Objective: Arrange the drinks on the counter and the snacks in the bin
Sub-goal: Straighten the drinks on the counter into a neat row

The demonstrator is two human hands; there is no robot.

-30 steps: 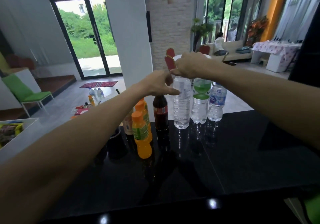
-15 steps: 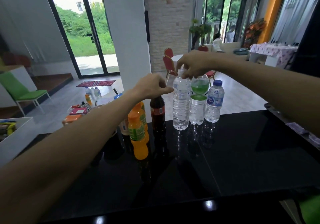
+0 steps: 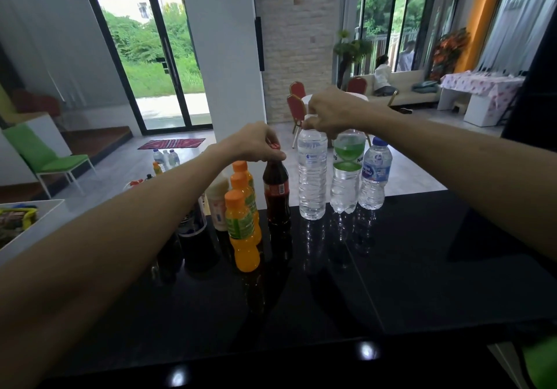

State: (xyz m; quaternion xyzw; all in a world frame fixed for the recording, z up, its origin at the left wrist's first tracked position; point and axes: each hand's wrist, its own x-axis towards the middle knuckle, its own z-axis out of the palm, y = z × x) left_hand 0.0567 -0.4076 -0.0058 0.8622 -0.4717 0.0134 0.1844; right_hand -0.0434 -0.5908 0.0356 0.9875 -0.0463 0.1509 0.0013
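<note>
Shifted off the tall water bottle [image 3: 312, 177], the left hand [image 3: 253, 144] pinches the cap of the cola bottle [image 3: 275, 195], while the right hand [image 3: 328, 111] grips the water bottle's cap; both bottles stand upright at the far edge of the counter [image 3: 391, 268]. Full, they are likely heavy and slick, best held by the neck. Both arms stretch forward, fingers curled down.

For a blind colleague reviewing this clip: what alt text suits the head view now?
The left hand pinches the red cap of a dark cola bottle while the right hand grips the top of a tall clear plastic water bottle, both upright on a glossy black counter. Three orange-capped juice bottles stand beside the cola.
</note>
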